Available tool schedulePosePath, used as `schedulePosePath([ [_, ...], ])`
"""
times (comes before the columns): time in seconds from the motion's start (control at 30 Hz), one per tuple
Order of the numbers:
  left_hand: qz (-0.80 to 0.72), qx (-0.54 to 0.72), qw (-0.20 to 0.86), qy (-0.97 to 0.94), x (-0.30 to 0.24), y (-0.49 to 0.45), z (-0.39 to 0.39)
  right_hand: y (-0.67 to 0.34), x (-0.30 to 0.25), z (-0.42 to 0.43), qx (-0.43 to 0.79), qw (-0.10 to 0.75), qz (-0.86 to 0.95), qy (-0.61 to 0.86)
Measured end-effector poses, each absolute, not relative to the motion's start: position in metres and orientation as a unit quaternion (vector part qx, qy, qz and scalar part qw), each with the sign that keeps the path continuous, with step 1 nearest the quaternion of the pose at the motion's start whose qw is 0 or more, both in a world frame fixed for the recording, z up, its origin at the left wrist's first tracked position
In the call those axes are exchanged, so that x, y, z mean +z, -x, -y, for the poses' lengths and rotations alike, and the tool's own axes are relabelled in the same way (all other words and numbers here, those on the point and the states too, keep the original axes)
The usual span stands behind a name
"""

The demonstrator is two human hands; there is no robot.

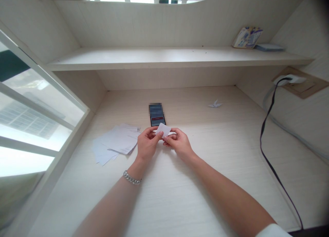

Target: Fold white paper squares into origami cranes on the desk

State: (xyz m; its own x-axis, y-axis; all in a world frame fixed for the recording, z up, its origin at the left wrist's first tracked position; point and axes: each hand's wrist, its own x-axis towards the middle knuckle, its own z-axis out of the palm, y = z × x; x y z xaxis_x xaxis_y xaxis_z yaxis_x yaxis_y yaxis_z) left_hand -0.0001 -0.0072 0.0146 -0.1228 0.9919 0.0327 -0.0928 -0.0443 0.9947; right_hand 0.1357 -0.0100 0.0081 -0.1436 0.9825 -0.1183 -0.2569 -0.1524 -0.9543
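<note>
Both my hands meet over the middle of the pale wooden desk (pixel 205 154). My left hand (pixel 147 142) and my right hand (pixel 178 142) pinch a small folded piece of white paper (pixel 163 129) between their fingertips, held just above the desk. A silver chain bracelet (pixel 132 178) circles my left wrist. Right behind the paper lies a phone (pixel 156 114) with its screen lit. A loose pile of white paper sheets (pixel 115 142) lies to the left of my left hand.
A small folded white paper figure (pixel 215 104) sits at the back right of the desk. A black cable (pixel 269 134) runs from a wall socket (pixel 290 80) down the right side. On the shelf above lie a packet (pixel 247 37) and a flat pad (pixel 268 47). Window glass borders the left.
</note>
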Motion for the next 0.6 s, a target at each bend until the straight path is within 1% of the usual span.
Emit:
schedulePosePath([
  [0.1,-0.483,0.567,0.498,-0.444,0.0126,0.0017,0.0055,-0.1355,0.0097,0.0104,0.62,0.496,0.427,0.433],
  [0.27,-0.463,0.538,0.544,-0.447,0.0112,0.0036,0.0043,-0.1367,0.0142,0.0114,0.619,0.476,0.445,0.438],
  [0.4,-0.466,0.548,0.532,-0.447,0.0119,0.0033,0.0047,-0.137,0.0116,0.0099,0.63,0.462,0.443,0.44],
  [0.6,-0.464,0.541,0.524,-0.466,0.0118,0.0035,0.0052,-0.1366,0.0128,0.0091,0.635,0.49,0.404,0.44],
])
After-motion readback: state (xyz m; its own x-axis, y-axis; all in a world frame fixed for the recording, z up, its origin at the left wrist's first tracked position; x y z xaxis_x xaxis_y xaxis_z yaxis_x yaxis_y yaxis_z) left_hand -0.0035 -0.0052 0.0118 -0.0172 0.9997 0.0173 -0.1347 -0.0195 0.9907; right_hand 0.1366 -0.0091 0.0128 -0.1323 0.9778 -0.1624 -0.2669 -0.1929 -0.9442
